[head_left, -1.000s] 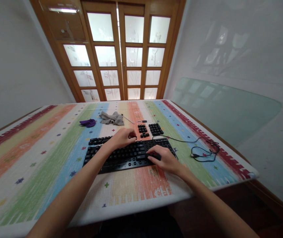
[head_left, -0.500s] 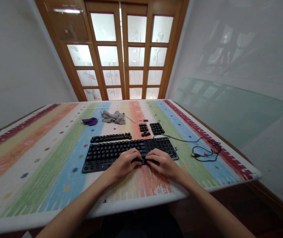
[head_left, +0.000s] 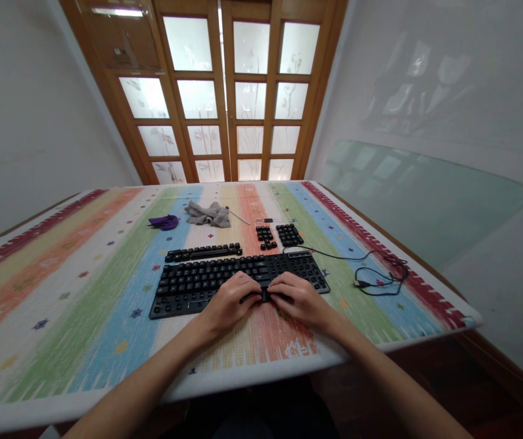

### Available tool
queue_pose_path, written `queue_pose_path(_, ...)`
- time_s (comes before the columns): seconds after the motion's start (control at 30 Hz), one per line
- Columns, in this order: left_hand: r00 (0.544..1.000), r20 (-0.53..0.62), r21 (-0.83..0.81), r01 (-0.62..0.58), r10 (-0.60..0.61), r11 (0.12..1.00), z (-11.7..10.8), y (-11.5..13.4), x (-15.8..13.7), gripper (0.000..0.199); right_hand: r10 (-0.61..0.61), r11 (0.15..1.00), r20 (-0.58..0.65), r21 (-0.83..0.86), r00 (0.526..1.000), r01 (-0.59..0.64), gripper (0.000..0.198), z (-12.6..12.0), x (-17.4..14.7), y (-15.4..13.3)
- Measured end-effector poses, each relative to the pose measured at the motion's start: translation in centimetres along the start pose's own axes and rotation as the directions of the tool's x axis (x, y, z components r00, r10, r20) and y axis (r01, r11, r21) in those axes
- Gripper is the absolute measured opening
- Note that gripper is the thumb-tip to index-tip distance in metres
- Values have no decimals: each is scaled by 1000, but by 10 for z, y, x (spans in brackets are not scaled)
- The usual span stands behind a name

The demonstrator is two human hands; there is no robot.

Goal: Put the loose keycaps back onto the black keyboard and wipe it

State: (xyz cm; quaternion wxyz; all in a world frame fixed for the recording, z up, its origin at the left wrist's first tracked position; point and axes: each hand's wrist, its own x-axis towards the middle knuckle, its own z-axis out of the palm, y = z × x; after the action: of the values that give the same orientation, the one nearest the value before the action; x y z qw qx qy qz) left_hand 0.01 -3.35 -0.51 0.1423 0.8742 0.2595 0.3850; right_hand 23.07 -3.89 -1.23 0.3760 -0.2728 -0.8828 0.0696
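A black keyboard [head_left: 210,274] lies on the striped tablecloth. Its middle rows carry keycaps, while the near row and the right-hand block show bare switches. My left hand [head_left: 236,297] and my right hand [head_left: 298,299] meet over its near edge, right of centre. Both are closed, thumbs and fingers pinched on a small black keycap [head_left: 265,295] that shows between the fingertips. The fingers partly cover the keycap and the keyboard below. Behind the keyboard are a row of loose keycaps [head_left: 204,252], a smaller group of keycaps [head_left: 265,238] and a block of keycaps [head_left: 290,235].
Farther back lie a purple cloth item [head_left: 164,222], a crumpled grey cloth [head_left: 209,214], a thin rod [head_left: 238,216] and a small tool with a black handle [head_left: 268,220]. The keyboard's cable [head_left: 382,280] coils at the right. The table's near edge [head_left: 261,379] runs under my forearms.
Both hands stay pinched at the same spot on the keyboard, with hardly any visible finger movement. The whole view has shifted slightly; the objects on the table lie as before.
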Motion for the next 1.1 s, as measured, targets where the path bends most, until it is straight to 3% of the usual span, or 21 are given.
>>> queue_pose_path(0.17,1000,-16,-20,-10,9,1000,2,2,1,6,21,1000,4,2,1000,-21,17,1,2,-2)
queue_pose_path(0.47,994,-59,-39,90,-92,995,4,5,-1,7,52,999,17,3,999,-52,16,4,0,-3)
queue_pose_path(0.67,995,-90,-26,36,-38,999,7,3,-1,12,25,991,21,-135,999,-22,15,2,3,-10)
queue_pose_path(0.87,991,10,68,-133,132,989,4,3,1,10,0,971,46,-240,999,11,15,1,4,-13)
queue_pose_path(1.1,995,-58,10,-78,79,997,7,1,-3,10,-32,954,73,-294,997,52,14,6,-1,-10)
